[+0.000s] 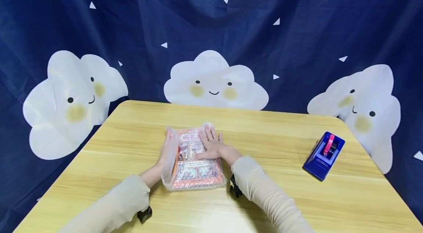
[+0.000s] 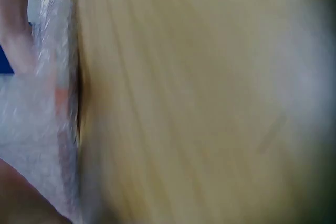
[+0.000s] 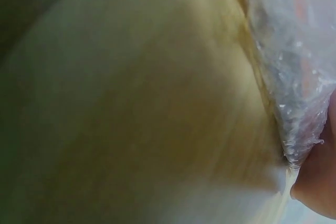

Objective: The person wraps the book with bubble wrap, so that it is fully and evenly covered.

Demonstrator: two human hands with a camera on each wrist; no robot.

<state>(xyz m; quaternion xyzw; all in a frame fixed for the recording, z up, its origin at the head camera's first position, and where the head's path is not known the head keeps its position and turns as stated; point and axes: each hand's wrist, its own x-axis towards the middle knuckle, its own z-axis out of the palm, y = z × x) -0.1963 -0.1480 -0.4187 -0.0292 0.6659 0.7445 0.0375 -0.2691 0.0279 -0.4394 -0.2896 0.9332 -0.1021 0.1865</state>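
Note:
On the table lies a flat orange picture-covered item (image 1: 198, 174), rectangular, with several printed panels, inside clear bubble wrap (image 1: 170, 174). My left hand (image 1: 164, 152) is at its left side, fingers straight and pointing away from me, against a raised flap of the wrap that partly veils them. With fingers spread, my right hand (image 1: 214, 148) presses on the upper right of the wrapped item. The left wrist view shows the wrap's layered side (image 2: 60, 77) along the tabletop. In the right wrist view, a corner of the wrap (image 3: 299, 124) tapers beside a finger (image 3: 317, 182).
A blue tape dispenser (image 1: 324, 156) with a pinkish-red roll stands at the right of the wooden table (image 1: 271, 196). Behind the table's far edge hangs a dark blue curtain (image 1: 198, 13) with smiling clouds. Dark wrist cameras (image 1: 144, 214) sit under both sleeves.

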